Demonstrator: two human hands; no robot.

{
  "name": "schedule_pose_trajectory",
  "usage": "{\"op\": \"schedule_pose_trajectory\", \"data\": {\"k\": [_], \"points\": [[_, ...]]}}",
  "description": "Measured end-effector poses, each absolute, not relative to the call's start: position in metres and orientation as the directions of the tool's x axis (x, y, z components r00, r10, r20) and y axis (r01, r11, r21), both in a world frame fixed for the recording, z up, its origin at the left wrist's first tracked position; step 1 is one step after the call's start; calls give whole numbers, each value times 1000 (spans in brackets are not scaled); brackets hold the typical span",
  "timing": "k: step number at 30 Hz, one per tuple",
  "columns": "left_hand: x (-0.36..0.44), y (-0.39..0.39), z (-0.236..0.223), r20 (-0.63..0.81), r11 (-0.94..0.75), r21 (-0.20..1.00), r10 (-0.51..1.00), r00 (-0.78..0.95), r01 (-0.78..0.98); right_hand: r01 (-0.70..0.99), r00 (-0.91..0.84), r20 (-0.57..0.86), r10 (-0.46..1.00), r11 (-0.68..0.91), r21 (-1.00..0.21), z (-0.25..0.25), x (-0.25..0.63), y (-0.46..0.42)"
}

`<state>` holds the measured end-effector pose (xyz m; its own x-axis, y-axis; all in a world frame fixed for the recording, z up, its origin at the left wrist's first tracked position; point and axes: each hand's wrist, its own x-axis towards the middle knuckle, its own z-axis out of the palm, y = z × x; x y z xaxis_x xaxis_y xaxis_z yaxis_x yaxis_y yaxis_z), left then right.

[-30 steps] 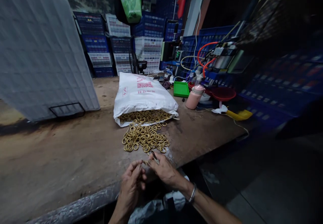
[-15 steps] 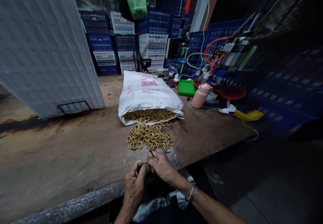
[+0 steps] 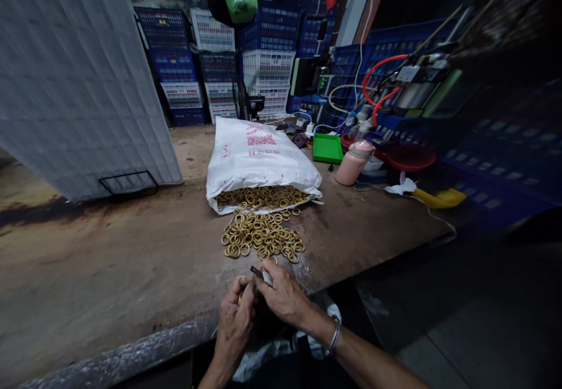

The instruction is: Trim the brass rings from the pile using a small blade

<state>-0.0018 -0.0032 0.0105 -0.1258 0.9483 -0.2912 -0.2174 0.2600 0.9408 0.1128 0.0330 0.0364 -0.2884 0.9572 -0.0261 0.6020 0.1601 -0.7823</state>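
My left hand (image 3: 235, 313) is closed at the table's front edge, pinching a brass ring (image 3: 239, 298) that shows only in part between thumb and fingers. Close beside it, my right hand (image 3: 281, 292) grips a small tool with a dark flat tip (image 3: 256, 272), perhaps a knife or file; its kind is not clear. The tip points up and left, apart from the ring. Just beyond both hands lies a loose pile of brass rings (image 3: 263, 236). They spill from the open mouth of a white woven sack (image 3: 267, 164) with red print, lying on its side.
The brown table (image 3: 109, 260) has a plastic-wrapped front edge. A tall white padded panel (image 3: 88, 85) stands at left. On the right are a green tray (image 3: 327, 148), a pink bottle (image 3: 352, 164), a red dish (image 3: 410, 158) and a yellow scoop (image 3: 439, 198). Stacked crates (image 3: 267, 67) line the back.
My right hand has turned the tool, so its dark tip now shows further left and lower. My two hands have drawn slightly apart at the fingertips. The view has shifted a little.
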Motion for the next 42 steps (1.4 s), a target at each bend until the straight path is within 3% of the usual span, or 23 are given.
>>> {"op": "schedule_pose_trajectory", "data": {"k": [4, 7, 13, 19, 26, 31, 39, 42], "points": [[-5, -3, 4, -405, 388, 871, 914, 6, -301, 600, -301, -37, 953, 159, -784, 34, 113, 35], [-6, -3, 0, -401, 398, 841, 913, 73, -367, 576, -304, -31, 952, 158, -802, 32, 112, 37], [-7, -6, 5, -387, 388, 814, 917, 95, -431, 546, -283, -44, 958, 124, -828, 23, 113, 42], [-6, -3, 3, -410, 381, 799, 911, 41, -466, 648, -408, -41, 912, 258, -717, 18, 121, 35], [-8, -2, -5, -369, 346, 850, 929, 20, -397, 764, -457, -27, 889, 377, -523, 13, 120, 27], [-7, -1, -5, -382, 355, 858, 924, 0, -371, 782, -427, -5, 904, 367, -504, 13, 118, 27], [-7, -2, 0, -329, 305, 909, 944, -40, -285, 784, -456, -83, 886, 355, -509, 21, 118, 28], [-7, -6, 6, -323, 305, 924, 945, -46, -231, 807, -467, -102, 878, 376, -456, 16, 122, 32]]}}
